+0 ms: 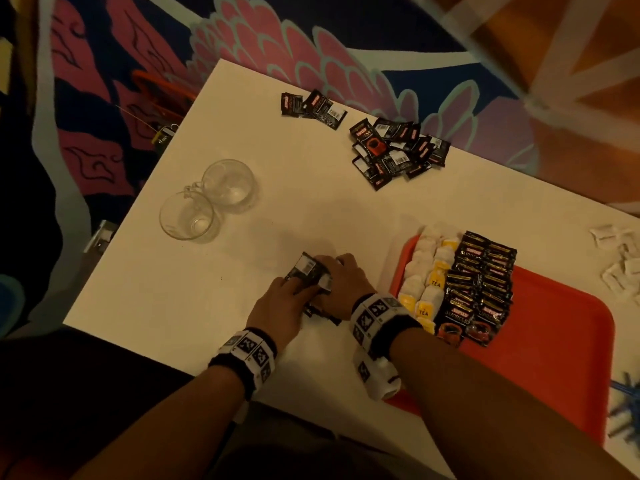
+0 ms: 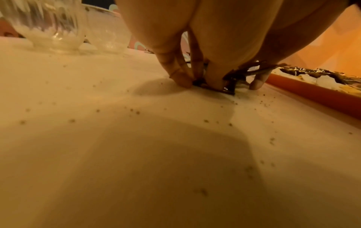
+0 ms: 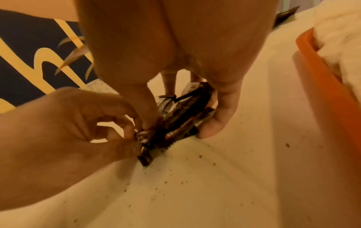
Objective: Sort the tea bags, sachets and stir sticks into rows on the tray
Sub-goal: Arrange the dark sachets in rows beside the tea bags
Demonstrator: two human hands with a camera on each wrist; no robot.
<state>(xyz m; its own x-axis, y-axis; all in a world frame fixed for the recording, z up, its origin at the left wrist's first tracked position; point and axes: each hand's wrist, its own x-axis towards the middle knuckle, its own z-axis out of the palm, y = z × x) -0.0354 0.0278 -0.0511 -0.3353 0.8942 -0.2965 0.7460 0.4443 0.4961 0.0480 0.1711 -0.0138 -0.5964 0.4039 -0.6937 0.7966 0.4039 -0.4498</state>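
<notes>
A small stack of black coffee sachets [image 1: 306, 275] [image 3: 181, 114] lies on the white table [image 1: 214, 292], just left of the orange tray [image 1: 554, 341]. My left hand [image 1: 284, 299] [image 2: 197, 80] pinches the stack's near left end. My right hand [image 1: 341, 282] [image 3: 187, 117] holds its right side, with the thumb [image 3: 216, 125] against the edge. On the tray lie a row of white and yellow tea bags [image 1: 427, 282] and two rows of black sachets [image 1: 479, 285]. More loose black sachets [image 1: 398, 148] lie in a heap at the table's far edge.
Two empty glass mugs [image 1: 207, 199] stand at the left of the table. A few more black sachets [image 1: 311, 105] lie at the far edge. White packets [image 1: 620, 258] lie right of the tray, blue stir sticks [image 1: 627, 400] at the right edge. Dark crumbs [image 2: 136, 112] dot the table.
</notes>
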